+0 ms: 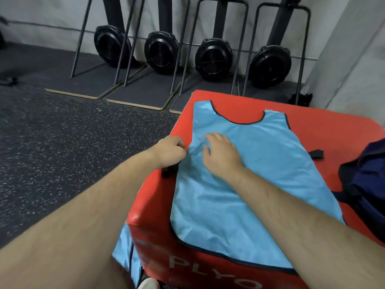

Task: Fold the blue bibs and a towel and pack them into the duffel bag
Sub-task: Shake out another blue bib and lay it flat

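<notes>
A light blue bib [260, 174] with dark trim lies spread flat on top of a red plyo box [325, 124], its neckline at the far end. My left hand [169, 152] pinches the bib's left edge about halfway along. My right hand [220, 153] rests on the cloth just beside it, fingers curled into the wrinkled fabric. A dark navy duffel bag [366, 180] sits at the box's right edge, partly cut off by the frame. Another blue bib [125, 253] hangs down beside the box's near left corner.
Black speckled rubber floor [62, 153] spreads to the left of the box. Several black fan machines on metal frames [213, 59] lean against the far wall. A black strap end [316, 153] lies on the box right of the bib. A white shoe tip [148, 284] shows below.
</notes>
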`<state>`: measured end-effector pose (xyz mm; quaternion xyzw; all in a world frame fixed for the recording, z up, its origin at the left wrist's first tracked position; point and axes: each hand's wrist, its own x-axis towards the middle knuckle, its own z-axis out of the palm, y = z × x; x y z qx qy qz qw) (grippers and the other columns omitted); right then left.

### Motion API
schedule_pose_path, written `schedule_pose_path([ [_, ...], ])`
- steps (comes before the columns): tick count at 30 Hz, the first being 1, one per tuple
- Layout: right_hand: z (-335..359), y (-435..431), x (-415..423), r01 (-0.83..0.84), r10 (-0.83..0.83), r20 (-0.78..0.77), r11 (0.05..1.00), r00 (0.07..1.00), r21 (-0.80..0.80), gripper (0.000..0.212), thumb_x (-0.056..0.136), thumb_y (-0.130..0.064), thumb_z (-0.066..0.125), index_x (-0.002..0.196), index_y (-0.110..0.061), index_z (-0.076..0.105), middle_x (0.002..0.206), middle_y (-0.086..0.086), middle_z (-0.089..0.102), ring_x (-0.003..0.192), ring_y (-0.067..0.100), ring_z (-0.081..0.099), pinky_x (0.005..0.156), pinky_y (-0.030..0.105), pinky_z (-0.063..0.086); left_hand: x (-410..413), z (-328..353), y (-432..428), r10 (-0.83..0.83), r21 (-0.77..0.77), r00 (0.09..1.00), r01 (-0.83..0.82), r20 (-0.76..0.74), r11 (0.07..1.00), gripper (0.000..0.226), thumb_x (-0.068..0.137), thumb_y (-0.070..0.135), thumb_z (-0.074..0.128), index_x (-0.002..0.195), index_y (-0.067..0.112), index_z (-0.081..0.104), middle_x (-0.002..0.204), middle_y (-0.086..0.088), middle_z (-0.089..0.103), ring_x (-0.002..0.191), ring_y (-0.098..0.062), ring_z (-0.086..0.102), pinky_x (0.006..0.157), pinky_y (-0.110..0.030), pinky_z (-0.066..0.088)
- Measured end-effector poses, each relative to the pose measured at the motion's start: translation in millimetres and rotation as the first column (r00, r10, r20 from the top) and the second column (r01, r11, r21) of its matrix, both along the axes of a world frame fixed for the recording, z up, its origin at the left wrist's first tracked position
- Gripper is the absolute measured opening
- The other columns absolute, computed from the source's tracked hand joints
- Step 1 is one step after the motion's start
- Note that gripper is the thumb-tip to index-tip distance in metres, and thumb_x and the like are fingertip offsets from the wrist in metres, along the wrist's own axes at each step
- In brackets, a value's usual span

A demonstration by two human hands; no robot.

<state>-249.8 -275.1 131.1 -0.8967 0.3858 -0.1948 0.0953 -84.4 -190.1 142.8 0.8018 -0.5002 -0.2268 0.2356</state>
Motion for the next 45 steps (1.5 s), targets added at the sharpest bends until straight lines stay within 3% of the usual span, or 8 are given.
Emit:
schedule_pose_path([
  [5,-30,-21,14,0.065,-0.05,-0.115,0.99,0.992,0.125,0.056,0.104,-0.04,0.034,0.157,-0.022,0.027,0.165,-0.007,0.023,0.153,0.016,0.015,0.124,0.036,0.011,6,-25,-38,0.028,-0.073,0.984,-0.016,0.177,0.997,0.04,0.086,0.026,0.051,0.123,0.025,0.063,0.133,-0.006,0.055,0.123,-0.033,0.051,0.105,-0.046,0.042],
  [14,-34,-26,17,0.072,-0.057,-0.163,0.994,0.985,0.085,0.059,0.101,-0.046,0.026,0.158,-0.03,0.022,0.166,-0.012,0.015,0.153,0.014,0.009,0.123,0.034,0.006,5,-25,-79,0.055,-0.219,0.992,-0.078,-0.109,0.973,0.014,0.071,0.043,0.055,0.085,0.045,0.056,0.094,0.016,0.068,0.099,-0.016,0.063,0.098,-0.042,0.048],
  [22,-36,-26,17,0.064,-0.039,-0.214,0.992,0.976,0.112,0.067,0.1,-0.059,0.023,0.16,-0.031,0.016,0.167,-0.012,0.007,0.154,0.013,0.0,0.125,0.037,0.0,20,-7,-62,0.475,-0.244,0.825,-0.414,0.308,0.877,0.037,0.084,0.015,0.059,0.12,0.014,0.052,0.128,-0.014,0.048,0.12,-0.038,0.045,0.098,-0.045,0.037],
  [24,-36,-26,17,0.064,-0.042,-0.2,0.992,0.979,0.105,0.067,0.1,-0.058,0.023,0.16,-0.03,0.017,0.167,-0.01,0.009,0.154,0.014,0.002,0.125,0.037,0.001,3,1,-64,0.396,-0.355,0.854,-0.274,0.337,0.894,0.044,0.079,0.007,0.057,0.123,0.011,0.053,0.127,-0.014,0.05,0.119,-0.037,0.046,0.096,-0.043,0.038],
  [28,-32,-31,23,0.02,-0.008,-0.37,0.999,0.929,0.028,0.081,0.083,-0.053,0.002,0.156,-0.024,0.024,0.161,0.002,0.027,0.151,0.023,0.017,0.123,0.04,0.013,-58,-4,-82,-0.009,-0.328,1.0,0.014,0.015,0.945,0.034,0.096,0.01,0.046,0.129,0.006,0.054,0.138,-0.011,0.051,0.131,-0.026,0.044,0.107,-0.029,0.03],
  [31,-28,-40,12,-0.017,0.054,-0.341,0.994,0.939,0.11,0.068,0.093,-0.046,0.03,0.157,-0.024,0.023,0.162,0.002,0.028,0.15,0.021,0.019,0.123,0.037,0.014,-66,-27,-96,0.009,-0.259,0.995,-0.036,-0.104,0.965,0.03,0.104,0.024,0.032,0.101,0.012,0.059,0.121,-0.012,0.061,0.122,-0.027,0.05,0.104,-0.03,0.03],
  [36,-26,-76,-48,0.153,-0.11,-0.234,0.972,0.966,0.176,0.058,0.105,-0.045,0.027,0.159,-0.027,0.018,0.168,-0.007,0.006,0.154,0.013,0.001,0.125,0.036,-0.002,-61,-55,-105,-0.069,-0.103,0.956,0.102,0.285,0.989,0.051,0.103,0.041,0.023,0.145,0.019,0.044,0.158,-0.002,0.035,0.15,-0.02,0.018,0.123,-0.036,0.008],
  [45,-26,-146,-188,0.481,-0.411,-0.379,0.87,0.829,0.108,0.065,0.103,-0.054,0.017,0.161,-0.024,0.011,0.169,-0.003,0.0,0.155,0.016,-0.004,0.124,0.036,-0.003,-55,-46,-108,-0.084,0.055,0.909,0.067,0.408,0.996,0.06,0.101,0.053,0.025,0.156,0.028,0.023,0.166,0.005,0.008,0.153,-0.017,0.001,0.124,-0.039,0.0],
])
